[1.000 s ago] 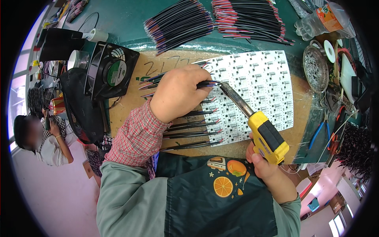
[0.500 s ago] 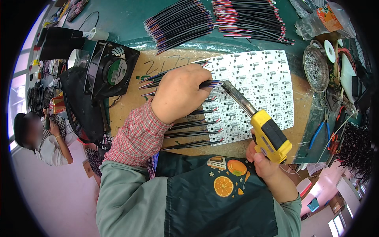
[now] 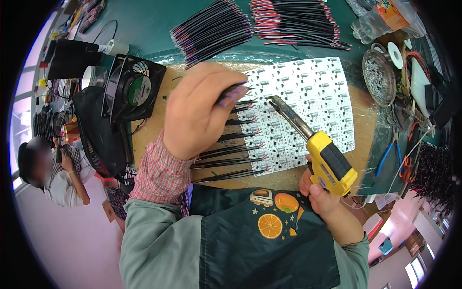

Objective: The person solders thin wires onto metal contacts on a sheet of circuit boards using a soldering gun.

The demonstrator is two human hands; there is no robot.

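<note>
My left hand [image 3: 198, 113] is raised over the left edge of a white sheet of circuit boards [image 3: 308, 108], blurred by motion. Its fingers close around a small bundle of dark wires [image 3: 230, 95], most of which the hand hides. Below it, several pairs of black wires [image 3: 226, 156] lie with their red-tipped ends on the sheet's left edge. My right hand [image 3: 321, 196] grips a yellow and black soldering gun [image 3: 331, 164] near the sheet's lower right. The gun's metal tip points up and left, over the sheet and apart from the wires in my left hand.
Two piles of cut wires, one dark [image 3: 211, 31] and one red-tipped [image 3: 298, 24], lie at the back. A black fan [image 3: 137, 89] stands left. A round metal dish [image 3: 379, 77], plastic bottle [image 3: 385, 21] and blue-handled pliers [image 3: 387, 156] are right. Another person [image 3: 62, 168] sits far left.
My left hand has moved left and lifted with its wires, away from the soldering tip. The soldering gun has stayed nearly in place. The whole view has shifted slightly.
</note>
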